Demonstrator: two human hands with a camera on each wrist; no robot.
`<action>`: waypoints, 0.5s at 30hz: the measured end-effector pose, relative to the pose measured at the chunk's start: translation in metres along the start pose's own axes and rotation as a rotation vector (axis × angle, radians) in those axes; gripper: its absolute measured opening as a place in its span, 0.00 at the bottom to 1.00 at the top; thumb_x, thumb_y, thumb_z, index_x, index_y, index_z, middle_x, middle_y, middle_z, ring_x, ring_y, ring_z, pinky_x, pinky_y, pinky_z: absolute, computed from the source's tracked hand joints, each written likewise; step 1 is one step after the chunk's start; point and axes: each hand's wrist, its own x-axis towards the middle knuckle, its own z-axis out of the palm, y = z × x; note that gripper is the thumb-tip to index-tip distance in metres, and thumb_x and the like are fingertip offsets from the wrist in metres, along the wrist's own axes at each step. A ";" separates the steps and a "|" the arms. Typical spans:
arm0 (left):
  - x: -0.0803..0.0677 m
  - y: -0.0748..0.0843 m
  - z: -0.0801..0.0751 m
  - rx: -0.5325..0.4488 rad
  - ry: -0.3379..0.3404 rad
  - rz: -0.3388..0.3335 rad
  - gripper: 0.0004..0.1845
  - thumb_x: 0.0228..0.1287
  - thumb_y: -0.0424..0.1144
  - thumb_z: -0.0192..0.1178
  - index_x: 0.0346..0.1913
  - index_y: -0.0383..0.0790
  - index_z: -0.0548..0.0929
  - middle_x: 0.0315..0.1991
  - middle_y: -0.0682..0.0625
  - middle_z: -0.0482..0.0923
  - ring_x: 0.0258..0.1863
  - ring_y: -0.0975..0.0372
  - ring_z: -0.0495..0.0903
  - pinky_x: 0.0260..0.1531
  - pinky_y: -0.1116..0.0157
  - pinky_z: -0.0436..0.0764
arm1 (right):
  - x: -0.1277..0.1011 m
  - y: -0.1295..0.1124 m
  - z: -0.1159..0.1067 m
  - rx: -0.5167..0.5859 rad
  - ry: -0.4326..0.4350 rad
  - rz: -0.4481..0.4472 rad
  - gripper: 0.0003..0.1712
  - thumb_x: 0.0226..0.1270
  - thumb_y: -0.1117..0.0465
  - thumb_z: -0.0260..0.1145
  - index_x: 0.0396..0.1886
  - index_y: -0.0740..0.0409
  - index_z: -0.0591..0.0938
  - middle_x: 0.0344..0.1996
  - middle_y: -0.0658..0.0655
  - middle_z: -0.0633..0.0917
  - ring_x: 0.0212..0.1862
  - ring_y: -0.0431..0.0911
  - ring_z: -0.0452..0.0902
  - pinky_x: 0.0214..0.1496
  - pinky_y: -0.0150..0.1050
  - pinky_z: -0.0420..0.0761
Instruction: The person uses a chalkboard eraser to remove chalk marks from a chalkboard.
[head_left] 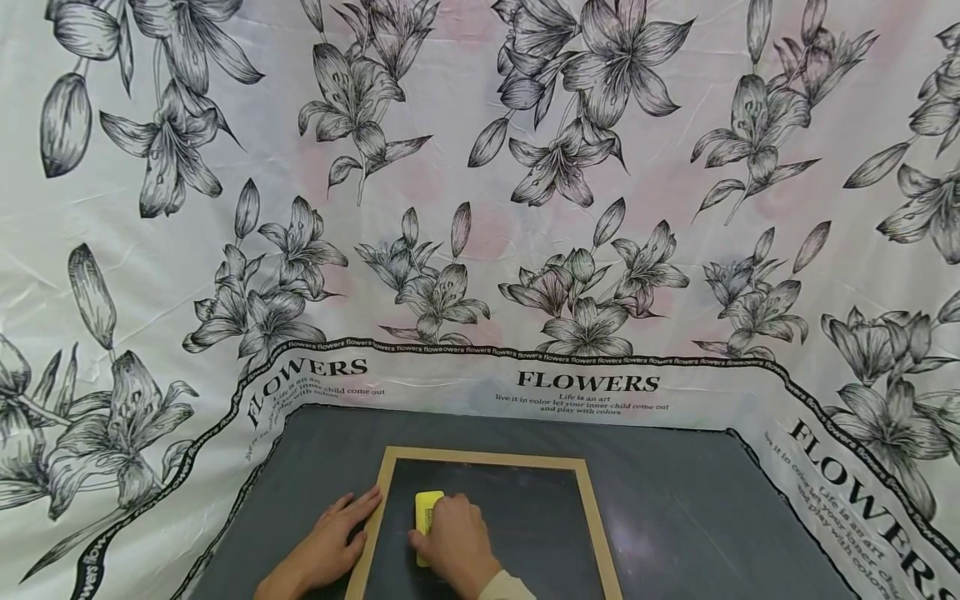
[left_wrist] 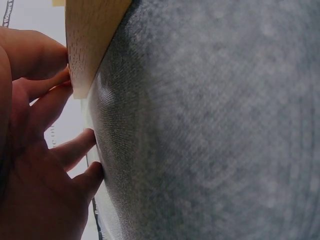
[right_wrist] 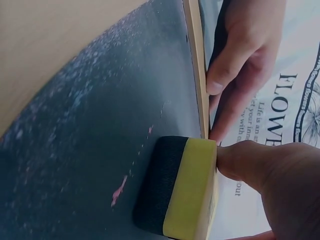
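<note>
Flower-print cloth backs a grey mat [head_left: 675,508] on the surface, where a wood-framed chalkboard [head_left: 525,517] lies flat. Yellow eraser [head_left: 426,510] sits felt-down on its left part, right hand [head_left: 455,546] curled over it, grip closed on the foam, likely to press the felt against pink chalk marks [right_wrist: 120,189]. Left hand [head_left: 330,542] lies flat, fingers [left_wrist: 75,147] straight against the frame's left edge, apparently bracing it.

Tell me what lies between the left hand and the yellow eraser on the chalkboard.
Only the chalkboard's wooden frame: the left hand rests on its outer edge, and the eraser, under the right hand, sits just inside. The head view shows it.
</note>
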 end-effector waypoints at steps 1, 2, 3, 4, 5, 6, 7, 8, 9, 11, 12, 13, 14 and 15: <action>0.000 0.001 0.000 -0.008 0.001 -0.009 0.33 0.75 0.31 0.62 0.81 0.35 0.74 0.83 0.38 0.69 0.78 0.22 0.60 0.72 0.19 0.56 | 0.000 -0.001 0.001 0.001 -0.002 -0.004 0.33 0.59 0.39 0.84 0.40 0.67 0.89 0.29 0.57 0.81 0.32 0.49 0.81 0.36 0.50 0.90; 0.000 0.001 0.000 -0.003 0.000 -0.009 0.33 0.75 0.31 0.62 0.81 0.35 0.74 0.83 0.38 0.68 0.78 0.22 0.60 0.72 0.19 0.56 | 0.001 -0.002 0.002 0.002 -0.006 -0.007 0.33 0.59 0.39 0.84 0.39 0.67 0.89 0.29 0.57 0.81 0.32 0.49 0.81 0.36 0.50 0.90; 0.000 0.001 0.000 -0.003 0.006 -0.011 0.33 0.75 0.31 0.63 0.81 0.36 0.74 0.83 0.38 0.69 0.78 0.22 0.60 0.73 0.19 0.57 | 0.001 -0.003 0.002 0.006 -0.009 -0.010 0.33 0.59 0.39 0.84 0.39 0.67 0.89 0.30 0.57 0.81 0.32 0.49 0.81 0.36 0.51 0.90; 0.000 0.002 0.000 -0.008 0.011 -0.007 0.33 0.75 0.31 0.62 0.81 0.36 0.74 0.83 0.38 0.69 0.78 0.22 0.60 0.72 0.19 0.57 | 0.001 -0.004 0.003 0.009 -0.013 -0.013 0.33 0.59 0.39 0.84 0.39 0.67 0.89 0.30 0.57 0.81 0.33 0.50 0.82 0.37 0.51 0.90; -0.001 0.000 0.001 -0.010 0.018 0.000 0.32 0.75 0.32 0.62 0.81 0.36 0.74 0.83 0.38 0.69 0.78 0.22 0.60 0.73 0.19 0.57 | 0.001 -0.005 0.003 0.011 -0.016 -0.017 0.33 0.59 0.39 0.84 0.39 0.67 0.89 0.30 0.57 0.82 0.33 0.50 0.82 0.38 0.52 0.90; 0.000 -0.001 0.002 -0.021 0.023 0.004 0.32 0.75 0.32 0.62 0.81 0.37 0.74 0.83 0.39 0.69 0.79 0.22 0.60 0.73 0.18 0.56 | 0.001 -0.005 0.003 0.013 -0.018 -0.020 0.33 0.60 0.39 0.84 0.39 0.67 0.89 0.30 0.57 0.82 0.33 0.51 0.82 0.38 0.52 0.90; 0.000 -0.003 0.003 -0.036 0.034 0.010 0.32 0.75 0.31 0.61 0.81 0.37 0.75 0.83 0.39 0.69 0.79 0.22 0.60 0.73 0.18 0.55 | 0.001 -0.006 0.003 0.014 -0.019 -0.024 0.33 0.60 0.39 0.84 0.39 0.67 0.90 0.30 0.57 0.82 0.34 0.51 0.83 0.39 0.52 0.90; 0.000 -0.006 0.004 -0.040 0.038 0.019 0.32 0.76 0.32 0.61 0.81 0.38 0.75 0.83 0.39 0.69 0.80 0.23 0.59 0.73 0.18 0.55 | 0.001 -0.007 0.003 0.016 -0.020 -0.028 0.33 0.60 0.39 0.84 0.39 0.67 0.90 0.31 0.58 0.82 0.34 0.52 0.83 0.39 0.52 0.91; 0.001 -0.010 0.006 -0.050 0.042 0.025 0.31 0.76 0.32 0.61 0.81 0.38 0.75 0.83 0.40 0.69 0.80 0.23 0.59 0.73 0.18 0.54 | 0.001 -0.008 0.003 0.019 -0.021 -0.030 0.33 0.60 0.39 0.84 0.40 0.67 0.90 0.31 0.58 0.82 0.34 0.52 0.83 0.40 0.53 0.91; 0.002 -0.013 0.007 -0.048 0.038 0.030 0.31 0.77 0.32 0.60 0.81 0.37 0.74 0.84 0.40 0.68 0.80 0.23 0.58 0.73 0.18 0.53 | 0.001 -0.008 0.003 0.022 -0.022 -0.032 0.33 0.60 0.40 0.84 0.40 0.67 0.90 0.31 0.58 0.82 0.34 0.52 0.84 0.40 0.53 0.91; 0.001 -0.011 0.006 -0.045 0.032 0.026 0.31 0.77 0.32 0.60 0.81 0.37 0.74 0.84 0.40 0.68 0.81 0.23 0.58 0.73 0.18 0.53 | 0.001 -0.009 0.003 0.025 -0.024 -0.031 0.33 0.60 0.40 0.84 0.41 0.67 0.90 0.31 0.58 0.82 0.34 0.52 0.83 0.40 0.53 0.91; 0.000 -0.009 0.005 -0.040 0.029 0.026 0.31 0.77 0.32 0.60 0.81 0.36 0.74 0.84 0.40 0.67 0.81 0.23 0.58 0.73 0.18 0.53 | 0.001 -0.009 0.003 0.028 -0.026 -0.029 0.33 0.60 0.40 0.84 0.41 0.67 0.90 0.30 0.58 0.82 0.34 0.52 0.83 0.40 0.53 0.91; 0.000 -0.008 0.004 -0.032 0.030 0.030 0.31 0.77 0.32 0.60 0.81 0.36 0.74 0.84 0.39 0.67 0.80 0.23 0.58 0.73 0.18 0.54 | 0.001 -0.009 0.003 0.031 -0.028 -0.027 0.33 0.60 0.40 0.84 0.41 0.67 0.90 0.30 0.58 0.82 0.34 0.51 0.83 0.40 0.53 0.91; -0.001 -0.006 0.004 -0.034 0.032 0.030 0.31 0.77 0.31 0.60 0.81 0.36 0.74 0.84 0.39 0.68 0.80 0.22 0.58 0.72 0.18 0.54 | 0.002 -0.009 0.003 0.035 -0.030 -0.025 0.33 0.60 0.40 0.84 0.41 0.67 0.90 0.30 0.58 0.82 0.34 0.51 0.83 0.40 0.53 0.91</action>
